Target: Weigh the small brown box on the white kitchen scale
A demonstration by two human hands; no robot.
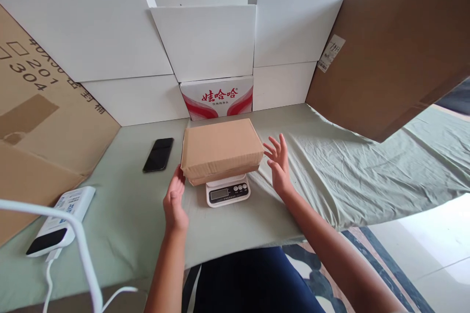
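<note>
both hands spread open — left hand [174, 200] touching cardboard box [221, 149] on scale [228, 190], right hand [279, 161] just beside.

Bright, even daylight, soft shadows, sharp focus throughout; wide-angle lens bends the edges.

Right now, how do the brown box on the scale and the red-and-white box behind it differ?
The brown box is plain cardboard; the red-and-white box carries red print. The brown box lies flat on the scale, between the left hand and right hand; the red-and-white box stands at the back under white boxes, away from both hands. Both are closed.
</note>
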